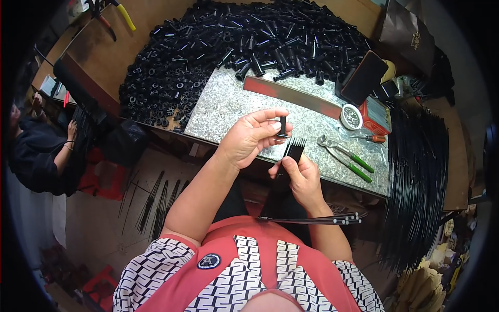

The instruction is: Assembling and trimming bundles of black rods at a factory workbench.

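My left hand [245, 138] is closed, thumb and fingers pinching a small black umbrella runner [283, 125], a tube with a wider flange at its lower end. Just to its right and slightly nearer me, my right hand [304, 179] grips a bundle of thin black umbrella ribs [294, 151]. Their upper ends fan out like comb teeth, close beside the runner; whether they touch it I cannot tell. Rods with pale tips [343, 219] stretch across below my right wrist, apparently the other end of this bundle. Both hands are over the near edge of the speckled worktop [218, 109].
Black tubes and toothed rings [260, 36] heap up at the back. On the worktop lie a flat metal bar [291, 96], a white cup of small bits [351, 117], green-handled pliers [347, 158] and a phone [365, 78]. Black ribs [416, 182] hang rightward; another person [44, 151] sits left.
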### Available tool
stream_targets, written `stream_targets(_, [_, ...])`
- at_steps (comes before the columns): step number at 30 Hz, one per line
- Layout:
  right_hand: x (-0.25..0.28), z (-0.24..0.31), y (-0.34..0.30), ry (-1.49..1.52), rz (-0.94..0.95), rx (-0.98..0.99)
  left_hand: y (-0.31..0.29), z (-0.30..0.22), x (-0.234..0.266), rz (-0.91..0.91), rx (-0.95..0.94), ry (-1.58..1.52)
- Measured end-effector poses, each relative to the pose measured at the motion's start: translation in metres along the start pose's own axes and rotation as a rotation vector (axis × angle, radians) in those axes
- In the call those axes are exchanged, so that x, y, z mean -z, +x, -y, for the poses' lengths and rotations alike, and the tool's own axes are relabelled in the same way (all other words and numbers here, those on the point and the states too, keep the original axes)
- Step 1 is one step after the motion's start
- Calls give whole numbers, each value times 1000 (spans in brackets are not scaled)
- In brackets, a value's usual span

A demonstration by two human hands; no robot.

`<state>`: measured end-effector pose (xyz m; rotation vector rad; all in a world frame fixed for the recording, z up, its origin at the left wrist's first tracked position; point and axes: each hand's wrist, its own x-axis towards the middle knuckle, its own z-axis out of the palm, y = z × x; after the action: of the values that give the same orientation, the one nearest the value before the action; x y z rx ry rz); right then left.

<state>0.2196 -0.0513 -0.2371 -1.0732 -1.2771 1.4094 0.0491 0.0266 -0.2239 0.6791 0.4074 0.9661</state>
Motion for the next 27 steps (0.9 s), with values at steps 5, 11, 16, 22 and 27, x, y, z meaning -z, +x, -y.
stream_targets(5, [-2,3,-1,12,7,-47,1,4,-2,-16,6,15])
stream_targets(11, [1,2,-1,18,6,-22,4,7,-6,-18,28,17])
stream_targets(16, [0,1,1,-4,18,-10,6,9,0,-24,32,5])
stream_targets(22, [-2,2,-1,26,0,-25,5,11,1,2,41,-20])
stream_targets(27, [-3,2,-1,42,-14,-26,3,10,2,6,62,-62])
